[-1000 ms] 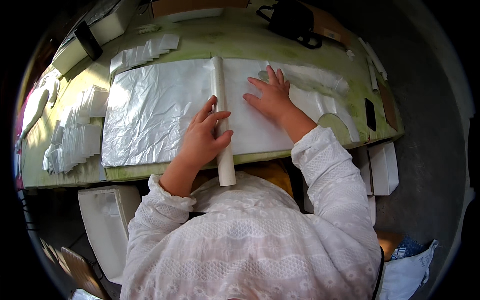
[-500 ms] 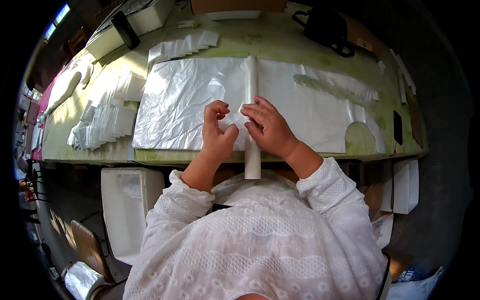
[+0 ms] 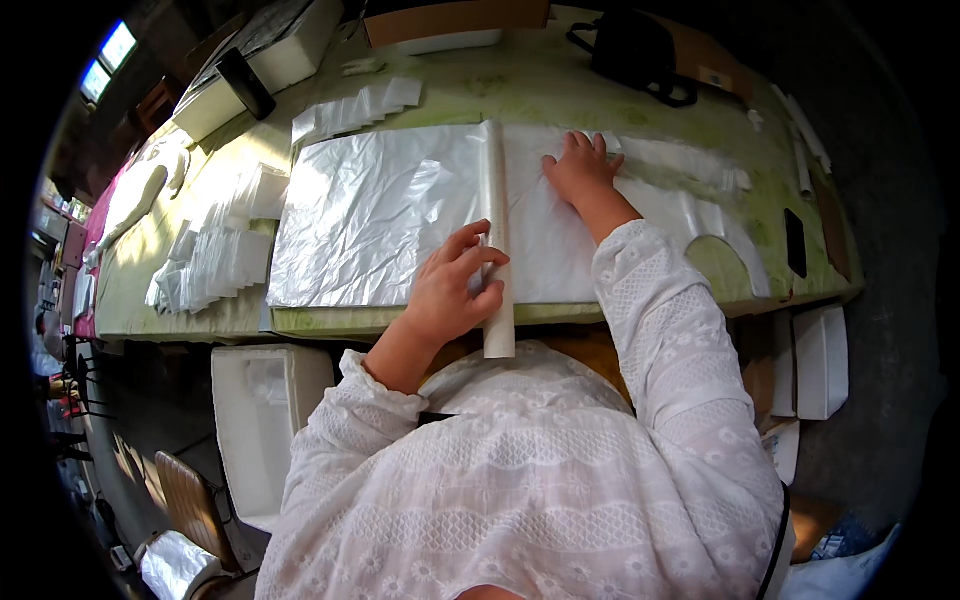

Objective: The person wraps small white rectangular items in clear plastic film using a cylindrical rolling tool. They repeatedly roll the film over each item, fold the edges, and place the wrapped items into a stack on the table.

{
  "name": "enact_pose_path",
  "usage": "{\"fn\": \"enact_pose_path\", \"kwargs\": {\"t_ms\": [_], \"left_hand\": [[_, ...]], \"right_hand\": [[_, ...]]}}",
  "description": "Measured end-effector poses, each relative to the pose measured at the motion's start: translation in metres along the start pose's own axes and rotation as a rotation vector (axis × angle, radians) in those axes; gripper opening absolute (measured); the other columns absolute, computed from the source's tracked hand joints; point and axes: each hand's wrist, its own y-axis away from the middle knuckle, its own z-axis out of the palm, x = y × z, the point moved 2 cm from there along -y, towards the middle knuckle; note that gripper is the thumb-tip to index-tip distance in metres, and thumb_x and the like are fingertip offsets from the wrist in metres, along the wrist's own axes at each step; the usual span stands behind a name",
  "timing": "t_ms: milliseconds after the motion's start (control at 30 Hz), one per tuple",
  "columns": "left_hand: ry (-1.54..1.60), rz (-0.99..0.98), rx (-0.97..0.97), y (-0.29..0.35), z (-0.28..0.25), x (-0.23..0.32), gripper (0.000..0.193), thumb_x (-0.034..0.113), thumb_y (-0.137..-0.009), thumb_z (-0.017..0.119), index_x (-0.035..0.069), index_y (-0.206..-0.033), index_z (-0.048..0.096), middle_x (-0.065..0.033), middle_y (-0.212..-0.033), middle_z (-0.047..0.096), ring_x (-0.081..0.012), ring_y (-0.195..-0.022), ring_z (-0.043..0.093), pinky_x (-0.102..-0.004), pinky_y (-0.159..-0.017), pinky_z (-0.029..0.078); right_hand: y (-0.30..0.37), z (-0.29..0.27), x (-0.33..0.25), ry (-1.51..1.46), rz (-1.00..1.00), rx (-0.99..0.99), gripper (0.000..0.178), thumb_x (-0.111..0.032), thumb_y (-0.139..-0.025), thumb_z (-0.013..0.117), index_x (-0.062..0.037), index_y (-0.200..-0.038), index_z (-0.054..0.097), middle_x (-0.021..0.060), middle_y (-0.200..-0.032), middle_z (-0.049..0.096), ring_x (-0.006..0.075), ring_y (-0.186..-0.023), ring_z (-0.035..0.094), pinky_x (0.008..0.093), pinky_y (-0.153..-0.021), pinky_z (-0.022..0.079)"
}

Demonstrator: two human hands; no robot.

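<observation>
A long whitish tube [image 3: 499, 325] lies front to back across the table. Its near end juts past the table edge. My left hand [image 3: 455, 285] is beside the tube, fingers loosely bent and apart with their tips at it; I see nothing held. Left of the tube spreads a shiny, wrinkled clear plastic sheet [image 3: 350, 220]. On the right lies a flatter whitish plastic sheet or stack [image 3: 550, 265]. My right hand [image 3: 587, 175] reaches over its far part, fingers spread and palm down. Whether it grips any film edge does not show.
Folded clear plastic packets [image 3: 215, 265] overlap at the left, with another row [image 3: 358, 108] behind. A dark cylinder [image 3: 246, 84] stands by a white foam box [image 3: 290, 55]. A black bag [image 3: 640, 55] lies far right, a dark phone [image 3: 795, 243] near the right edge. Below sits an open foam box [image 3: 265, 430].
My right hand has left the tube and moved right and away, onto the right-hand plastic. My left hand has shifted right and nearer, up to the tube. The view has tilted slightly.
</observation>
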Motion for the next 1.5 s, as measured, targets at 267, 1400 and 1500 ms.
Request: {"fn": "enact_pose_path", "kwargs": {"t_ms": [267,1400,1500], "left_hand": [[-0.038,0.029,0.082,0.004,0.002,-0.008,0.030,0.016,-0.076,0.072,0.015,-0.106,0.073,-0.0145,-0.136,0.059,-0.0343,-0.109,0.066,-0.0446,-0.094,0.054],[0.100,-0.034,-0.375,-0.045,-0.029,-0.014,0.033,0.028,-0.104,0.053,0.006,-0.120,0.071,-0.0113,-0.140,0.063,-0.0391,-0.147,0.040,-0.0475,-0.119,0.036],[-0.004,0.142,-0.318,-0.056,-0.027,-0.005,0.033,0.031,-0.101,0.057,0.008,-0.120,0.071,-0.0096,-0.138,0.065,-0.0378,-0.147,0.039,-0.0486,-0.119,0.035]], "right_hand": [[0.110,0.000,-0.053,-0.494,-0.744,0.327,0.052,-0.028,-0.088,0.068,-0.0115,-0.137,0.062,0.0111,-0.150,0.050,0.0390,-0.147,0.034,0.0647,-0.115,0.026],[0.195,-0.009,-0.060,-0.848,-1.040,0.261,0.023,-0.003,-0.076,0.072,-0.0032,-0.099,0.070,0.0169,-0.116,0.065,0.0408,-0.115,0.057,0.0485,-0.101,0.049],[0.194,-0.005,-0.076,-0.852,-1.150,0.150,0.010,-0.008,-0.076,0.073,-0.0038,-0.086,0.071,0.0134,-0.099,0.070,0.0354,-0.103,0.064,0.0489,-0.094,0.051]]}}
